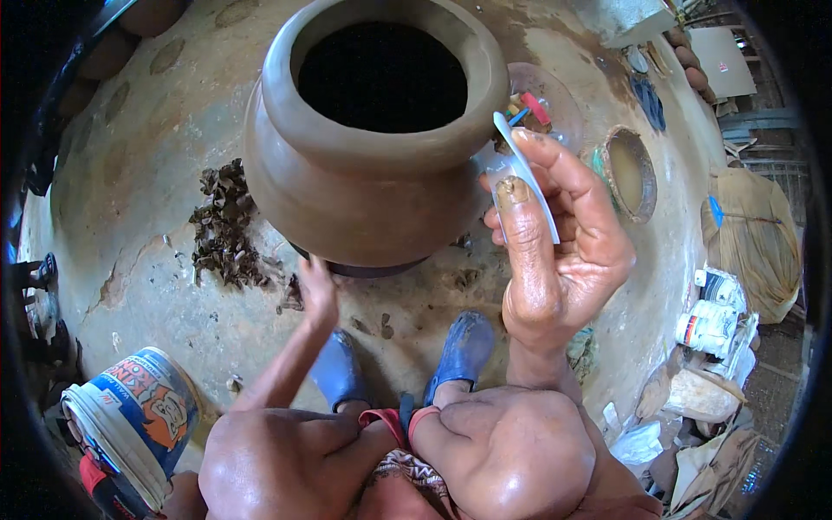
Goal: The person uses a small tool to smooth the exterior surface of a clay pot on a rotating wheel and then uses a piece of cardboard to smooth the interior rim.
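A large, smooth grey-brown clay pot (364, 199) with a wide rolled rim stands on a dark round base (373, 269). My left hand (316, 295) is low at the front left of this base, fingertips at its edge; whether they grip it is unclear. My right hand (563, 251), raised at the pot's right, is closed on a thin, curved white plastic strip (539, 204), thumb pressed on its face. Beyond this strip sits a shallow tray (562, 87) with small coloured tools (536, 108).
Clay scraps (225, 225) lie left of the pot. A printed bucket (130, 416) is at lower left, beside my knee. At right are a bowl of murky liquid (631, 173), a wrapped bundle (754, 234) and white containers (711, 321). My feet in blue clogs (459, 355) are below the pot.
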{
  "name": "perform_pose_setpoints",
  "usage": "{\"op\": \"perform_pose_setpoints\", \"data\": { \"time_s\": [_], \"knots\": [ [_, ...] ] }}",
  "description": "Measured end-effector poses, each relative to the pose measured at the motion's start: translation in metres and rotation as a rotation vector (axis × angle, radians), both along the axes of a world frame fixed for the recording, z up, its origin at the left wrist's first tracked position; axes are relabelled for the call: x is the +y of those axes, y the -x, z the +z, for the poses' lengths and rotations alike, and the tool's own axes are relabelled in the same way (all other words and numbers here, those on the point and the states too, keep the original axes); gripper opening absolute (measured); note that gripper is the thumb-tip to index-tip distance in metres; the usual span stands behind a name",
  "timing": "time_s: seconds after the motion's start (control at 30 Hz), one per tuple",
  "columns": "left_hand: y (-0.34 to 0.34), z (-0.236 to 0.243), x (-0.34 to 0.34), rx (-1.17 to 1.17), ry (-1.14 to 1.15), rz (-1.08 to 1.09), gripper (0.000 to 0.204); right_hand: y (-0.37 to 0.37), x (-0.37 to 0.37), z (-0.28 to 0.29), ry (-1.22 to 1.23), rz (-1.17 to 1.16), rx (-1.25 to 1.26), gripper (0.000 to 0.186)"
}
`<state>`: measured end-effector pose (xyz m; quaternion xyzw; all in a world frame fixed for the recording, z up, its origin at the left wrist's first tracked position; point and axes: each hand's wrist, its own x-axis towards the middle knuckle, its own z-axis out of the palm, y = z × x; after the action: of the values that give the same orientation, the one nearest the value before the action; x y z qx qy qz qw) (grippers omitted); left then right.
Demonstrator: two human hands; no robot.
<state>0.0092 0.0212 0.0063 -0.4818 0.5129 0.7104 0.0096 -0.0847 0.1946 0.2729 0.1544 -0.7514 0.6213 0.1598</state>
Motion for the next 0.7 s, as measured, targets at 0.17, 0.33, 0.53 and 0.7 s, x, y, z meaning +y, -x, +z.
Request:
{"op": "perform_pose_setpoints", "data": {
  "time_s": [0.17, 0.33, 0.53, 0.7],
  "knots": [
    [-0.028, 0.051, 0.023, -0.121, -0.369, -0.359, 0.082, 0.000, -0.004, 0.017, -0.048, -0.028, -0.052, 0.030],
    [0.022, -0.007, -0.095, 0.134, 0.014, -0.087, 0.072, 0.002, -0.013, 0.014, -0.070, -0.031, -0.016, 0.028],
    [-0.025, 0.034, 0.013, -0.060, -0.289, -0.226, 0.073, 0.011, -0.004, 0.015, -0.186, -0.045, 0.107, 0.028],
    [-0.004, 0.020, -0.044, -0.067, -0.117, -0.222, 0.063, 0.009, -0.005, 0.020, -0.194, -0.047, 0.080, 0.028]
  ]
}}
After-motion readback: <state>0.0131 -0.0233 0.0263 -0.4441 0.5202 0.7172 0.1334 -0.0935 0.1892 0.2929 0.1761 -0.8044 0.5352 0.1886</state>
